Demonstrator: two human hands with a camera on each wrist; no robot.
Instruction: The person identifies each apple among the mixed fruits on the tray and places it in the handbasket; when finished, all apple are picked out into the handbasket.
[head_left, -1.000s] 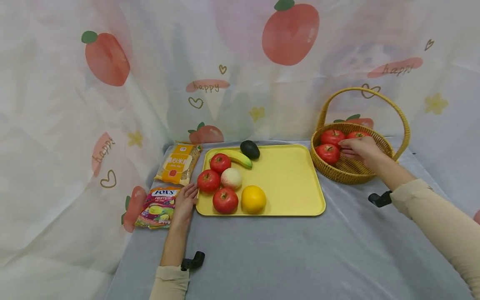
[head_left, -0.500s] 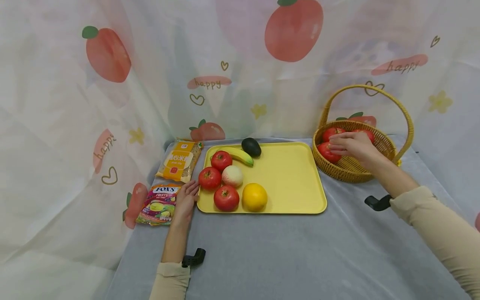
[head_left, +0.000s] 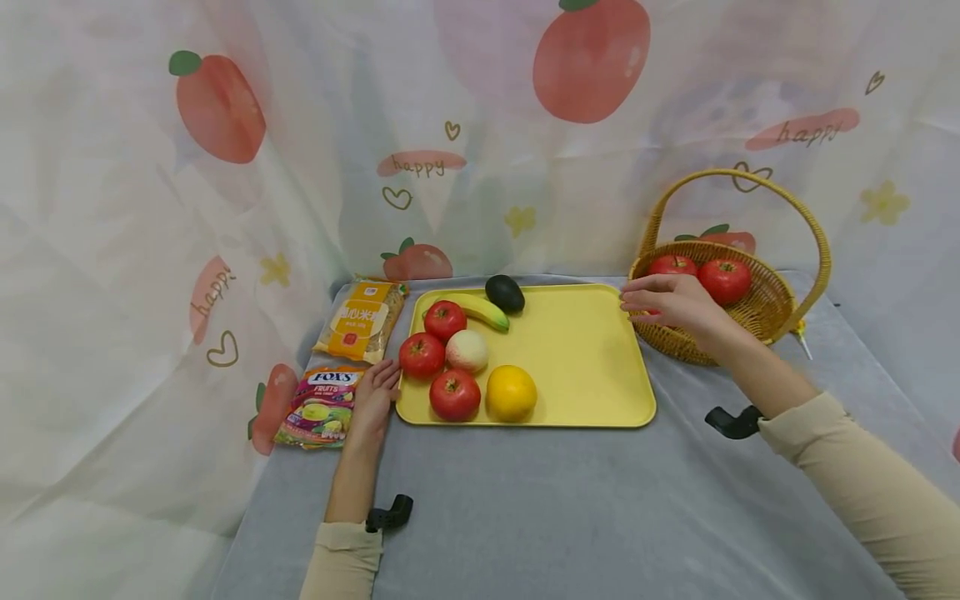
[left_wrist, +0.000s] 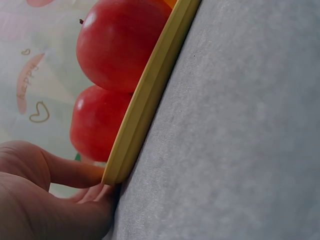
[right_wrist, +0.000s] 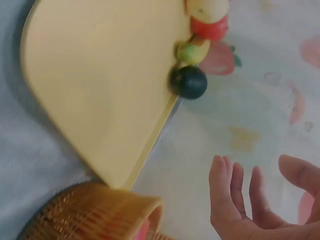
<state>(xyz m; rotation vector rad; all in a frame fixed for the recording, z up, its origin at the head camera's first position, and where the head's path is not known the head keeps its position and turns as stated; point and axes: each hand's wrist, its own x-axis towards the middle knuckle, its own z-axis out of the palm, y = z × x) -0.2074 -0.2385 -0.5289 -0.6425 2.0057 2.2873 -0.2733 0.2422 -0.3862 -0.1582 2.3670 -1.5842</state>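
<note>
I see the left hand (head_left: 372, 400) at the left edge of the yellow tray (head_left: 592, 358), its fingers fairly straight and loose, resting against the rim. The right hand (head_left: 678, 304) hangs over the left side of the basket (head_left: 678, 346); my right wrist feed shows its fingers parted and lightly bent, with nothing in them. In the basket are two red apples I see well, plus red showing beneath the right hand. On the tray's left half I have three more red apples around a peach (head_left: 467, 351), with an orange (head_left: 511, 393) near the front rim, and a banana (head_left: 480, 312) and an avocado (head_left: 506, 295) at the back. Left of the tray on the grey surface (head_left: 540, 500), the candy bag (head_left: 315, 408) reads "FOX'S" and "FRUITS". Behind it, the orange-yellow pack (head_left: 363, 321) carries Chinese print, "心米" being legible to me. The backdrop (head_left: 337, 83) repeats "happy" in script.
</note>
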